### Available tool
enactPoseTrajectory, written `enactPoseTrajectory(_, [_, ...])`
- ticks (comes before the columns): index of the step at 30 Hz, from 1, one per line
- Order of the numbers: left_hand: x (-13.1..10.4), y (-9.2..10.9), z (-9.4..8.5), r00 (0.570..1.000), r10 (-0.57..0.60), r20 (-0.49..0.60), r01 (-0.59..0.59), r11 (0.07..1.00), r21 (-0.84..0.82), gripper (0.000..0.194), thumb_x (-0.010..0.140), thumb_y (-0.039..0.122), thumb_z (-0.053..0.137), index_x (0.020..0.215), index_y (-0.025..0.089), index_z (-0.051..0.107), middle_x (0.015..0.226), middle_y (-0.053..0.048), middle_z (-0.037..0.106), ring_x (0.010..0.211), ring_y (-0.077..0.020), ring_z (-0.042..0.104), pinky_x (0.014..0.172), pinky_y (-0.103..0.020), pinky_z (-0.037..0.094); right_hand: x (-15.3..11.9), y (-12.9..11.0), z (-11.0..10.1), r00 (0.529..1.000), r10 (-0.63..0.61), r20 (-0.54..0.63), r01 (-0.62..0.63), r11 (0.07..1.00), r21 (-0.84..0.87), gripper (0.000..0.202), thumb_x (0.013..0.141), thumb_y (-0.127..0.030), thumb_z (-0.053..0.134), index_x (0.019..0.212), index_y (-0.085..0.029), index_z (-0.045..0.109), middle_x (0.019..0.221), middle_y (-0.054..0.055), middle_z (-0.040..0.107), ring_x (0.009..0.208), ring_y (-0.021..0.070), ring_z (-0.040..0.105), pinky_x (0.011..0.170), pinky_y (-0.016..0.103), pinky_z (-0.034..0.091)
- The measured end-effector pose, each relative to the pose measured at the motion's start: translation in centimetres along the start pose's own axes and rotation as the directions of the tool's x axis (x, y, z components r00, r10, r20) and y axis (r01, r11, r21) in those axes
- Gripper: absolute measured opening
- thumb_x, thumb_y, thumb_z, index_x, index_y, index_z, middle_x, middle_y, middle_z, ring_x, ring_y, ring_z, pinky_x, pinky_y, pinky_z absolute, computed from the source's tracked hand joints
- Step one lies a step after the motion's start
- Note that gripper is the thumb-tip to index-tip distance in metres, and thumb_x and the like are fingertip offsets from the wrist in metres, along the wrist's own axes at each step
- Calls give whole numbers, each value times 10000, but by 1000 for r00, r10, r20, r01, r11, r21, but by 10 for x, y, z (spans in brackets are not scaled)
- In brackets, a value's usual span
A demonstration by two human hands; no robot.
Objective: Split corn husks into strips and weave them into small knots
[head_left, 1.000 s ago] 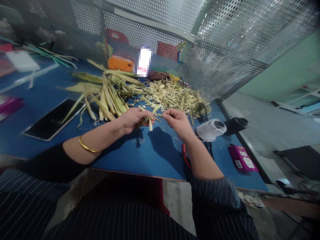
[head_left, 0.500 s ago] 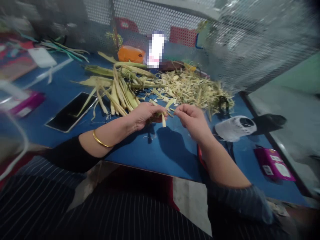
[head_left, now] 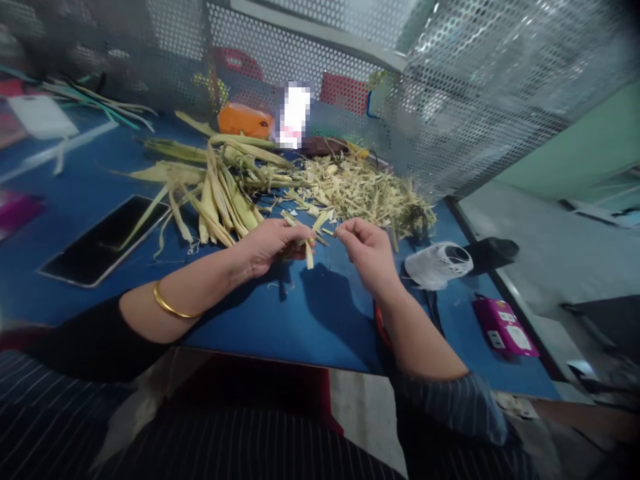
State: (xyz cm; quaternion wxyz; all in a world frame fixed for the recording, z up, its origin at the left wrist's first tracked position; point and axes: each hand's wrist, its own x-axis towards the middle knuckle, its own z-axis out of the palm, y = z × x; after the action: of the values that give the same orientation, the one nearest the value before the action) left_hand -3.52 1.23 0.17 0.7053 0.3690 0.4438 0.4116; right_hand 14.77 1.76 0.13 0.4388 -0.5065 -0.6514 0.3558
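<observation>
My left hand (head_left: 280,243) is closed around a small bunch of pale corn husk strips (head_left: 310,253), their ends sticking out past the thumb. Close by on the right, my right hand (head_left: 365,250) pinches the tip of a thin husk strip (head_left: 327,232) that runs toward the bunch. Behind my left hand lies a heap of long dried corn husks (head_left: 220,193), some reaching over a dark phone (head_left: 105,240). A pile of shredded husk scraps (head_left: 365,187) spreads beyond my right hand.
A white spool of thread (head_left: 437,265) lies right of my right hand, with a magenta box (head_left: 505,327) nearer the blue table's (head_left: 240,340) right edge. An orange packet (head_left: 245,121) stands before the perforated metal screen (head_left: 320,47). A red-rimmed object (head_left: 381,327) is partly under my right forearm.
The view has turned to the right, so everything sits farther left in the picture. Both hands keep nearly the same pose over the husk strips.
</observation>
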Motion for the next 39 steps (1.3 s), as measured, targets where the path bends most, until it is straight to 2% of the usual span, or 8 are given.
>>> enactPoseTrajectory(7, [-2, -1, 2, 1000, 22, -22, -21, 998, 56, 200, 638, 275, 792, 696, 118, 681, 701, -55, 679, 587, -111, 602, 572, -227, 491, -1, 0, -4, 973, -231, -13, 227, 964, -140, 163, 844, -255, 569, 696, -188, 551, 545, -60, 370, 510, 81, 313, 504, 242, 258])
enactPoseTrajectory(13, [-1, -2, 1, 998, 55, -43, -50, 993, 110, 225, 608, 287, 812, 675, 116, 682, 669, -51, 672, 547, -103, 576, 546, -232, 472, -8, -4, -6, 833, -540, 119, 546, 771, -328, 141, 904, -199, 510, 784, -201, 586, 757, 4, 584, 694, 114, 515, 641, 254, 380])
enactPoseTrajectory(20, [-4, -1, 2, 998, 64, -6, -60, 972, 228, 310, 522, 299, 866, 710, 105, 713, 678, -52, 689, 574, -111, 589, 585, -248, 495, -8, -6, -7, 816, -555, 165, 577, 757, -308, 158, 916, -205, 498, 794, -200, 599, 771, 16, 604, 727, 126, 547, 668, 252, 408])
enactPoseTrajectory(27, [-11, 1, 11, 994, 99, 55, -113, 882, 457, 166, 554, 217, 811, 617, 117, 694, 561, -29, 652, 522, -111, 572, 553, -240, 484, -9, -8, -7, 803, -520, 291, 596, 719, -359, 181, 916, -223, 485, 814, -187, 630, 770, 29, 586, 731, 138, 543, 646, 261, 381])
enactPoseTrajectory(31, [-15, 1, 12, 977, 43, 211, -153, 827, 541, 108, 607, 198, 772, 637, 110, 715, 570, -35, 653, 503, -97, 547, 513, -224, 443, -4, -4, -8, 864, -394, 312, 473, 847, -241, 138, 848, -218, 560, 731, -175, 620, 727, 10, 585, 705, 123, 519, 642, 256, 365])
enactPoseTrajectory(34, [-15, 2, 9, 957, 54, 285, -196, 844, 499, 166, 630, 250, 789, 707, 118, 725, 628, -46, 677, 561, -119, 592, 555, -238, 470, 3, 0, -10, 933, -83, 349, 100, 995, -31, 174, 769, -305, 640, 676, -164, 601, 610, -26, 538, 560, 87, 430, 546, 238, 324])
enactPoseTrajectory(37, [-14, 4, 8, 953, 138, 270, -238, 892, 383, 190, 651, 279, 792, 745, 137, 708, 660, -34, 683, 596, -123, 615, 601, -246, 491, 6, 3, -11, 911, 176, 374, -233, 966, 114, 210, 707, -356, 669, 663, -167, 587, 494, -71, 439, 437, 57, 283, 440, 226, 215])
enactPoseTrajectory(39, [-13, 4, 8, 959, 196, 205, -253, 920, 301, 218, 648, 302, 800, 751, 143, 690, 669, -24, 680, 605, -122, 618, 613, -250, 497, 5, 2, -10, 913, 202, 354, -268, 952, 149, 213, 700, -367, 672, 678, -172, 590, 449, -93, 376, 410, 53, 224, 417, 230, 159])
